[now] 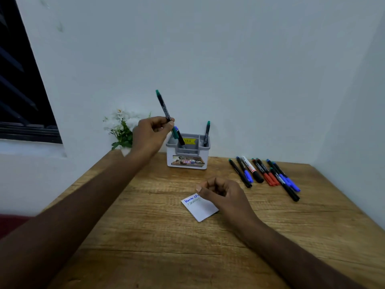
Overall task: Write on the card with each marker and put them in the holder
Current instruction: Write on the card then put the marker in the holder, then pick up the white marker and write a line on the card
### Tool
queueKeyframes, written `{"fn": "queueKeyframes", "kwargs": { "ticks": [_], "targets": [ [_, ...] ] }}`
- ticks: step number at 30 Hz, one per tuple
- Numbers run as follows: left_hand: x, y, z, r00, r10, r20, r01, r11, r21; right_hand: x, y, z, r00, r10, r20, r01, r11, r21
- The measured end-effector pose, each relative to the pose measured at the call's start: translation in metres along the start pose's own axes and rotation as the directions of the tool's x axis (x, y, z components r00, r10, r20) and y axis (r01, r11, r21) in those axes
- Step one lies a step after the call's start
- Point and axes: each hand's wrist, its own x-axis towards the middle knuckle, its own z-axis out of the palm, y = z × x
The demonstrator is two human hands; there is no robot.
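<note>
The left hand (151,132) pinches a green marker (164,110) tilted above the holder (188,151). The right hand (218,191) rests curled on the card (201,209).

Two bare forearms reach in from the lower edge of the view, both without sleeves as far up as can be seen. The left hand (151,133) and the right hand (221,193) carry no rings, watch, bracelet or gloves. The fingers (205,185) have short, plain, unpainted nails.
</note>
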Motion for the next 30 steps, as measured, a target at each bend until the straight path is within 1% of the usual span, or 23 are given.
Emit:
{"fn": "queueKeyframes", "kwargs": {
  "ticks": [4, 8, 10, 12, 17, 18, 19, 20, 21, 22, 23, 24, 25, 26, 27, 28, 29, 30],
  "targets": [
    [0.024, -0.002, 0.007, 0.999, 0.013, -0.035, -0.006, 0.979, 0.206, 0.003, 0.002, -0.003, 1.000, 0.023, -0.007, -0.022, 0.999, 0.040],
    [0.025, -0.009, 0.013, 0.998, 0.008, 0.063, -0.031, 0.930, 0.366, 0.004, 0.002, -0.004, 0.999, 0.037, 0.001, -0.037, 0.999, 0.037],
    [0.022, -0.012, 0.015, 0.995, -0.028, 0.093, -0.011, 0.918, 0.396, 0.003, 0.001, -0.004, 0.999, 0.040, 0.009, -0.041, 0.999, 0.012],
    [0.019, -0.013, 0.015, 0.994, -0.050, 0.099, 0.008, 0.922, 0.386, 0.003, 0.000, -0.003, 0.999, 0.043, 0.012, -0.042, 0.999, -0.012],
    [0.021, -0.007, 0.002, 0.996, -0.046, 0.083, 0.004, 0.893, 0.449, 0.004, 0.002, -0.004, 0.999, 0.036, 0.002, -0.036, 0.999, -0.027],
    [0.020, -0.006, -0.003, 0.997, -0.015, 0.079, -0.024, 0.879, 0.477, 0.003, 0.002, -0.004, 0.999, 0.037, 0.000, -0.037, 0.999, -0.026],
    [0.017, -0.004, -0.008, 0.996, 0.061, 0.058, -0.082, 0.862, 0.501, 0.003, 0.003, -0.005, 0.999, 0.037, -0.004, -0.037, 0.999, -0.023],
    [0.009, -0.001, -0.011, 0.984, 0.172, 0.038, -0.168, 0.849, 0.500, 0.003, 0.002, -0.005, 0.999, 0.036, -0.005, -0.036, 0.999, -0.009],
    [-0.005, 0.003, -0.013, 0.954, 0.297, 0.046, -0.283, 0.833, 0.475, 0.003, 0.002, -0.006, 0.999, 0.036, -0.007, -0.036, 0.999, 0.010],
    [-0.022, 0.006, -0.013, 0.910, 0.400, 0.107, -0.406, 0.808, 0.428, 0.003, 0.002, -0.006, 0.999, 0.036, -0.010, -0.036, 0.999, 0.027],
    [-0.042, 0.008, -0.012, 0.862, 0.452, 0.230, -0.507, 0.785, 0.356, 0.003, 0.002, -0.007, 0.999, 0.035, -0.020, -0.034, 0.999, 0.039],
    [-0.062, 0.005, -0.010, 0.804, 0.447, 0.393, -0.566, 0.777, 0.275, 0.004, 0.002, -0.009, 0.999, 0.033, -0.038, -0.031, 0.998, 0.050],
    [-0.081, 0.002, -0.007, 0.729, 0.387, 0.565, -0.583, 0.784, 0.214, 0.006, 0.001, -0.013, 0.997, 0.023, -0.068, -0.020, 0.999, 0.049],
    [-0.096, -0.006, -0.002, 0.644, 0.326, 0.692, -0.586, 0.791, 0.173, 0.009, 0.002, -0.018, 0.993, -0.006, -0.116, 0.008, 1.000, 0.011],
    [-0.105, -0.015, 0.003, 0.588, 0.279, 0.759, -0.581, 0.799, 0.156, 0.015, 0.003, -0.026, 0.982, -0.065, -0.180, 0.051, 0.995, -0.080],
    [-0.110, -0.024, 0.008, 0.571, 0.269, 0.776, -0.564, 0.815, 0.132, 0.021, 0.004, -0.037, 0.959, -0.145, -0.244, 0.091, 0.971, -0.219],
    [-0.112, -0.029, 0.012, 0.577, 0.277, 0.768, -0.541, 0.834, 0.105, 0.027, 0.006, -0.049, 0.926, -0.238, -0.292, 0.115, 0.917, -0.383],
    [-0.113, -0.032, 0.014, 0.587, 0.294, 0.754, -0.532, 0.843, 0.086, 0.034, 0.009, -0.062, 0.894, -0.326, -0.307, 0.117, 0.832, -0.542]
  ]
}}
